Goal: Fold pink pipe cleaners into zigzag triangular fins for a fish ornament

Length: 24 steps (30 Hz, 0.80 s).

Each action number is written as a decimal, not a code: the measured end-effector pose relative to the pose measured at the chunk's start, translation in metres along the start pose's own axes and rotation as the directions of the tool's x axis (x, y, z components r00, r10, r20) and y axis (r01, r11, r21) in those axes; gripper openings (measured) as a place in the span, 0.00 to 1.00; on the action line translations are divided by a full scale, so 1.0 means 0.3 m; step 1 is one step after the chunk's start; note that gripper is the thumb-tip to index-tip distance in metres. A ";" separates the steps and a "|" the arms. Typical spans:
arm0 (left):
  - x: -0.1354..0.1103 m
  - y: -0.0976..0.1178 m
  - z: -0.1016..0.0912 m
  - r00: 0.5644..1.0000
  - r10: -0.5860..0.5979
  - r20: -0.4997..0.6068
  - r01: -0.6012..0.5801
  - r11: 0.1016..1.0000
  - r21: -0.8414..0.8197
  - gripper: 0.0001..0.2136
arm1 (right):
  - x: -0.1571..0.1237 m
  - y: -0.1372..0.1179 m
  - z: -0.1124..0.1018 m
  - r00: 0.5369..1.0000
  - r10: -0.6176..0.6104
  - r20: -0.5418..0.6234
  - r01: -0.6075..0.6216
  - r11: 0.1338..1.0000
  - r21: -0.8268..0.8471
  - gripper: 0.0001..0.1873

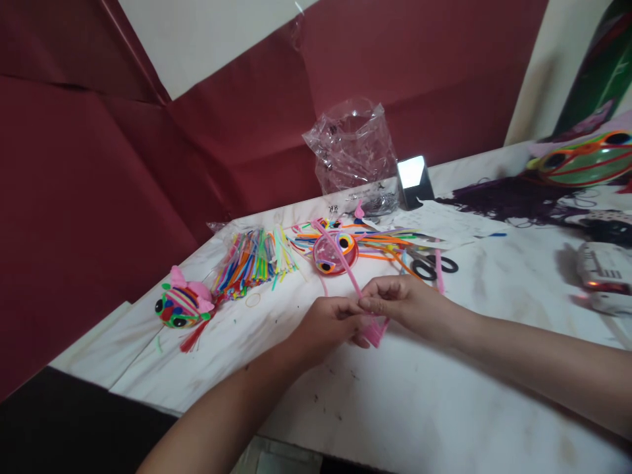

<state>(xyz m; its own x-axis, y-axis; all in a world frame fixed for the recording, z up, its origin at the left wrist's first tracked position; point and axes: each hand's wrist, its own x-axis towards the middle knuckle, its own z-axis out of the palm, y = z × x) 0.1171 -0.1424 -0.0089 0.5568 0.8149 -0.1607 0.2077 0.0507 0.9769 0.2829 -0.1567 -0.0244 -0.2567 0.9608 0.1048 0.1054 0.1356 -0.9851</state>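
Observation:
Both hands meet over the front of the table, pinching a pink pipe cleaner (pixel 349 271). My left hand (pixel 336 322) is closed around its lower part, where a bent pink loop (pixel 376 332) hangs below the fingers. My right hand (pixel 395 297) pinches the same strip just above, thumb against fingers. The free end slants up and left, passing in front of a round pink craft piece (pixel 326 253) with orange-ringed eyes that lies on the table. Black-handled scissors (pixel 434 266) lie just beyond my right hand, close to another pink strip (pixel 439 270).
At the left sits a colourful fish-like craft (pixel 182 303) with a red tassel. Bundles of coloured pipe cleaners (pixel 251 263) lie beside it. A clear plastic bag (pixel 353 151) and a lit phone (pixel 415 181) stand at the back. A white device (pixel 605 276) is at the right.

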 end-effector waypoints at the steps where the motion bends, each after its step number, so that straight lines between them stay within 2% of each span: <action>1: 0.001 0.000 -0.001 1.000 -0.015 0.003 0.015 1.000 -0.019 0.12 | 0.001 0.001 -0.001 1.000 -0.003 -0.006 0.003 1.000 -0.008 0.12; 9: 0.006 -0.013 -0.003 1.000 -0.016 -0.019 0.016 1.000 0.009 0.06 | 0.005 0.010 0.002 1.000 0.008 0.020 -0.009 0.999 0.033 0.12; 17: 0.007 -0.005 -0.004 0.999 -0.047 -0.024 0.046 0.999 -0.026 0.06 | 0.001 0.007 -0.002 1.000 0.007 0.018 -0.007 1.000 0.022 0.13; 24: 0.009 -0.008 -0.008 1.000 -0.027 -0.006 0.027 0.999 0.023 0.06 | 0.002 0.001 0.006 1.000 0.026 0.004 -0.026 0.999 0.039 0.12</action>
<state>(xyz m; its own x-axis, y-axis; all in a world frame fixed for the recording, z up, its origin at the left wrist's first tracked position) 0.1162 -0.1390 -0.0113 0.5464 0.8165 -0.1863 0.2412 0.0596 0.9687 0.2809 -0.1565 -0.0248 -0.2579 0.9629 0.0790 0.0744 0.1013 -0.9921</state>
